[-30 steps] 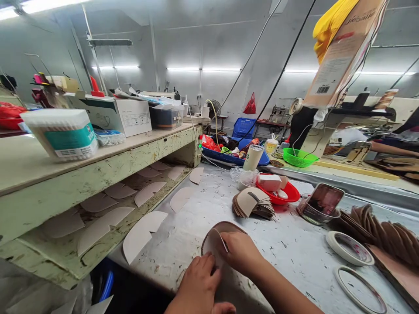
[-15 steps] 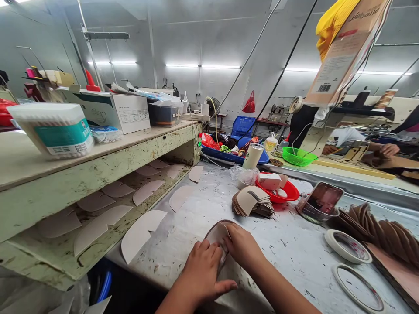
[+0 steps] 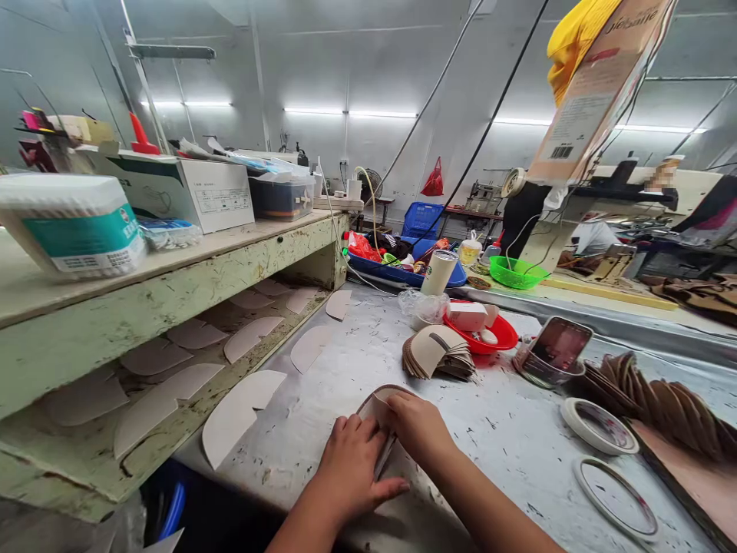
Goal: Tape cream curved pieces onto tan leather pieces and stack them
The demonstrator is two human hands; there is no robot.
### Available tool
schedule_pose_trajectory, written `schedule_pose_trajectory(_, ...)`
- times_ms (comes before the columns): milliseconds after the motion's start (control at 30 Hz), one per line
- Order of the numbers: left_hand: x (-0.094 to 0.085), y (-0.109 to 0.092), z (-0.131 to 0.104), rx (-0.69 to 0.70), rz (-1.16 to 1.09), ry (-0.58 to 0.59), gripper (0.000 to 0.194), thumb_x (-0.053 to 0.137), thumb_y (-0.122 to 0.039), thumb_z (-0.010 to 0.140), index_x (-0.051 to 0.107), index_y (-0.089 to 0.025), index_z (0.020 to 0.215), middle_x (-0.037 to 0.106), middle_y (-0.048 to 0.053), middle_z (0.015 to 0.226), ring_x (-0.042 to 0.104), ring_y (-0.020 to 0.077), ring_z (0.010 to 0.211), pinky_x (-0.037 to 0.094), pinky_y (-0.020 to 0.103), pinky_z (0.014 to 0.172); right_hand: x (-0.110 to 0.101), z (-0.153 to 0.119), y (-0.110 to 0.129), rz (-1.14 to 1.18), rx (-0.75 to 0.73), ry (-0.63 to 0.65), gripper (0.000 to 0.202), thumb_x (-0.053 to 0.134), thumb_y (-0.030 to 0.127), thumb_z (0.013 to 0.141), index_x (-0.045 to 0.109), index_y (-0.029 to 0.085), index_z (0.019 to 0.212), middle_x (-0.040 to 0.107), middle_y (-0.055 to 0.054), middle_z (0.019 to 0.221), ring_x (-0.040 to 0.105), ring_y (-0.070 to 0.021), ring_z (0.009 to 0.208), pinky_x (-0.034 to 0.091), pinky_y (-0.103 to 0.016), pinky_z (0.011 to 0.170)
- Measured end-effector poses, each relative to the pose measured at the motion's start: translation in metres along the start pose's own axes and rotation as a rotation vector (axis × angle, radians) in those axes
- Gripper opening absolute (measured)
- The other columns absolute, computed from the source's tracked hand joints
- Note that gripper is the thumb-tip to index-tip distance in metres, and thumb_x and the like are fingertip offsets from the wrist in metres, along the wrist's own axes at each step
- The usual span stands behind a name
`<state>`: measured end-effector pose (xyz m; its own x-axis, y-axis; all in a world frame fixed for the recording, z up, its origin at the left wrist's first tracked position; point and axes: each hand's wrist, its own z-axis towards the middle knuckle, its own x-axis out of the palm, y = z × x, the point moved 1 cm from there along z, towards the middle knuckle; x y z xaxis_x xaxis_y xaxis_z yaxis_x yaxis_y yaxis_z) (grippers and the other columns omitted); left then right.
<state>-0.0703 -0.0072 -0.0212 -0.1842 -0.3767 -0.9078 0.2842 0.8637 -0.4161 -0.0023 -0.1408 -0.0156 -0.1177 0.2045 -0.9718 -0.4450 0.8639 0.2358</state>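
A curved piece with a pale facing and a brown rim [image 3: 374, 401] lies on the metal-topped table in front of me. My left hand [image 3: 352, 461] rests flat on it, fingers stretched and thumb pointing right. The fingers of my right hand [image 3: 419, 426] are bent and pinch the pale upper layer at the piece's far edge. Both hands cover most of the piece. Beyond them sits a fanned stack of similar half-round pieces [image 3: 433, 352]. To the left lies a pale notched half-round piece [image 3: 239, 415], with a smaller one [image 3: 309, 349] behind it.
More pale pieces lie on the green shelf [image 3: 173, 415] at left. On the right are two tape rolls [image 3: 599, 427], a phone [image 3: 560, 346] in a clear holder, and stacked brown pieces [image 3: 662, 399]. A red bowl [image 3: 498, 338] and a cream tumbler [image 3: 438, 273] stand farther back.
The view has shifted slightly, so things appear a little farther left. Both hands keep nearly the same hold on the piece. A co-worker's hand at far right has left view.
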Motion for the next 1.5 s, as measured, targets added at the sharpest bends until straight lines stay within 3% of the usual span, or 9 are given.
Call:
schedule_pose_trajectory(267, -0.003, -0.005, 0.003, 0.011, 0.121, 0.000, 0.070, 0.049, -0.073, 0.067, 0.049, -0.027, 0.120, 0.054, 0.006, 0.116, 0.044, 0.0294, 0.107, 0.028, 0.051, 0.097, -0.004, -0.005, -0.003, 0.063, 0.017, 0.006, 0.015, 0.045, 0.014, 0.080, 0.060, 0.018, 0.077, 0.065, -0.003, 0.084, 0.057, -0.0161, 0.077, 0.028, -0.025, 0.058)
schedule_pose_trajectory(367, -0.006, -0.011, 0.011, 0.010, 0.201, -0.003, 0.052, 0.057, -0.055, 0.072, 0.057, -0.021, 0.110, 0.054, 0.009, 0.116, 0.042, 0.0309, 0.112, 0.026, 0.051, 0.099, -0.004, -0.008, -0.018, 0.172, 0.103, 0.027, 0.012, 0.050, 0.022, 0.080, 0.059, 0.017, 0.074, 0.065, -0.004, 0.078, 0.056, -0.0165, 0.073, 0.027, -0.024, 0.056)
schedule_pose_trajectory(467, -0.006, -0.016, 0.019, 0.018, 0.296, 0.009, 0.028, 0.053, -0.029, 0.078, 0.062, -0.015, 0.101, 0.048, 0.013, 0.127, 0.035, 0.0323, 0.122, 0.024, 0.050, 0.101, 0.001, -0.008, -0.033, 0.333, 0.194, 0.085, 0.016, 0.047, 0.023, 0.082, 0.058, 0.016, 0.073, 0.062, -0.002, 0.068, 0.054, -0.0131, 0.063, 0.028, -0.022, 0.053)
schedule_pose_trajectory(600, 0.000, -0.018, 0.028, 0.094, 0.383, 0.067, 0.034, 0.036, -0.012, 0.084, 0.056, -0.013, 0.111, 0.053, 0.013, 0.124, 0.041, 0.0254, 0.120, 0.027, 0.044, 0.103, 0.008, -0.005, -0.041, 0.386, 0.205, 0.130, 0.019, 0.045, 0.023, 0.084, 0.059, 0.016, 0.073, 0.062, 0.000, 0.067, 0.052, -0.0111, 0.060, 0.028, -0.020, 0.052)
schedule_pose_trajectory(733, -0.002, -0.012, 0.030, 0.156, 0.450, 0.102, 0.034, 0.033, -0.009, 0.084, 0.057, -0.013, 0.108, 0.065, 0.009, 0.100, 0.054, 0.0214, 0.103, 0.027, 0.042, 0.104, 0.005, -0.002, -0.040, 0.366, 0.202, 0.154, 0.022, 0.045, 0.026, 0.085, 0.061, 0.015, 0.075, 0.064, -0.003, 0.075, 0.052, -0.0130, 0.068, 0.026, -0.022, 0.055)
schedule_pose_trajectory(933, -0.013, -0.012, 0.030, 0.180, 0.528, 0.132, 0.035, 0.031, -0.007, 0.083, 0.061, -0.012, 0.101, 0.065, 0.009, 0.091, 0.057, 0.0223, 0.093, 0.022, 0.046, 0.107, -0.008, 0.001, -0.037, 0.320, 0.176, 0.243, 0.030, 0.038, 0.028, 0.090, 0.064, 0.015, 0.085, 0.066, -0.007, 0.084, 0.054, -0.0142, 0.072, 0.027, -0.023, 0.056)
schedule_pose_trajectory(1167, -0.014, -0.018, 0.032, 0.215, 0.536, 0.176, 0.030, 0.035, -0.013, 0.087, 0.061, -0.013, 0.102, 0.060, 0.013, 0.111, 0.044, 0.0282, 0.119, 0.029, 0.046, 0.102, -0.012, 0.003, -0.031, 0.220, 0.161, 0.278, 0.031, 0.039, 0.026, 0.088, 0.066, 0.011, 0.092, 0.067, -0.013, 0.095, 0.059, -0.0197, 0.082, 0.032, -0.026, 0.061)
schedule_pose_trajectory(1400, -0.019, -0.028, 0.038, 0.180, 0.534, 0.200, 0.027, 0.041, -0.013, 0.084, 0.063, -0.013, 0.099, 0.063, 0.016, 0.105, 0.055, 0.0281, 0.105, 0.036, 0.047, 0.095, -0.005, 0.000, -0.026, 0.140, 0.177, 0.211, 0.029, 0.043, 0.025, 0.084, 0.066, 0.011, 0.095, 0.066, -0.015, 0.098, 0.061, -0.0230, 0.089, 0.038, -0.028, 0.067)
schedule_pose_trajectory(1500, -0.021, -0.030, 0.042, 0.165, 0.525, 0.216, 0.030, 0.042, -0.013, 0.082, 0.061, -0.015, 0.104, 0.056, 0.017, 0.120, 0.056, 0.0289, 0.103, 0.040, 0.047, 0.089, -0.003, -0.001, -0.025, 0.141, 0.174, 0.194, 0.026, 0.046, 0.025, 0.082, 0.065, 0.013, 0.093, 0.066, -0.014, 0.098, 0.061, -0.0225, 0.090, 0.039, -0.028, 0.069)
